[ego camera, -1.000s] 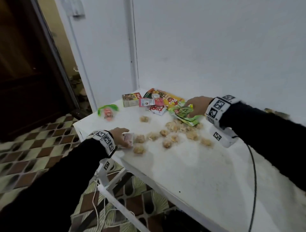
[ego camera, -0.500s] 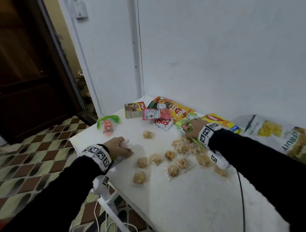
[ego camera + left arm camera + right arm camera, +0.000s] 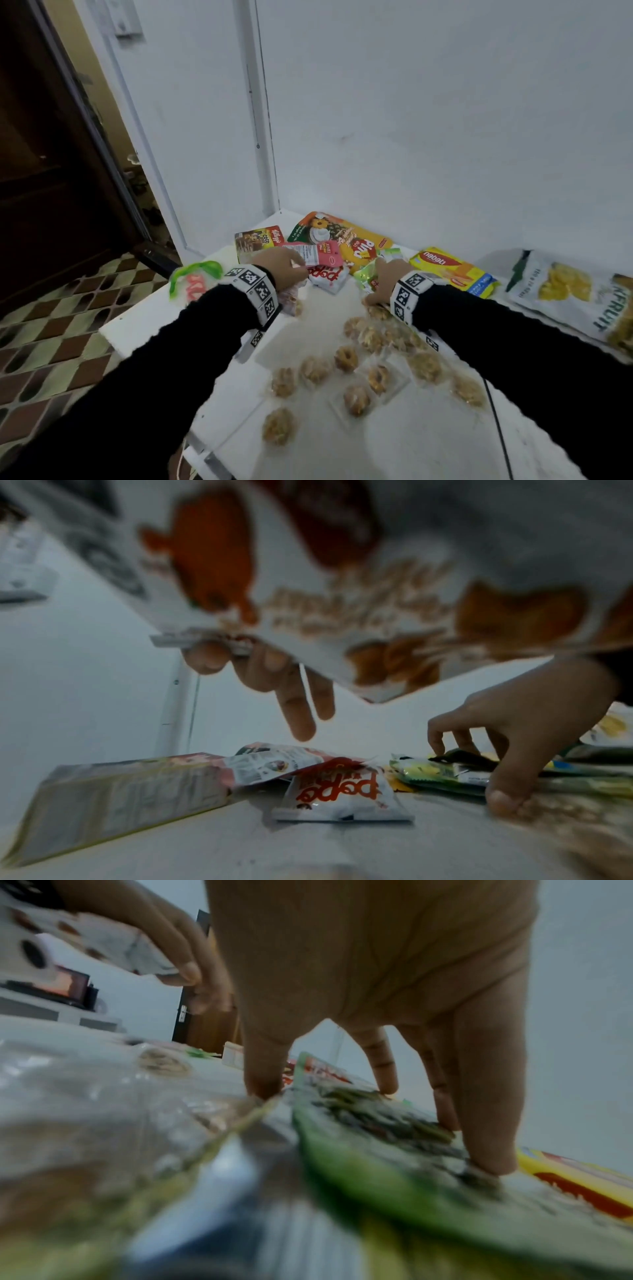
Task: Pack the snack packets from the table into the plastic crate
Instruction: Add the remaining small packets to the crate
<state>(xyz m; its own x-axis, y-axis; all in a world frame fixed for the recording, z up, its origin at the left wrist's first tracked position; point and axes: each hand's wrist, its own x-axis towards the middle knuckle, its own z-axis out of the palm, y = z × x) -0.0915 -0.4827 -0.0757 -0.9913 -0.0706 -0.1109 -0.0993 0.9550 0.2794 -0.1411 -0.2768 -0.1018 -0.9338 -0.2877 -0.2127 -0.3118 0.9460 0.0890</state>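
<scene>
My left hand (image 3: 281, 270) pinches a white packet (image 3: 342, 574) against the palm, two fingers (image 3: 298, 712) hanging straight over the table (image 3: 394, 445). My right hand (image 3: 383, 281) is spread, fingertips (image 3: 493, 1164) pressing down on a green packet (image 3: 359, 1123). From the hands, a white Popo pouch (image 3: 339, 796) lies between them, a pink sachet (image 3: 313, 253) and cereal box (image 3: 258, 240) at eleven o'clock, an orange bag (image 3: 346, 240) at twelve, a yellow wafer pack (image 3: 452, 270) at two, a fruit bag (image 3: 575, 294) at three. Clear-wrapped cookies (image 3: 356, 397) lie scattered at six. I can't see the crate.
</scene>
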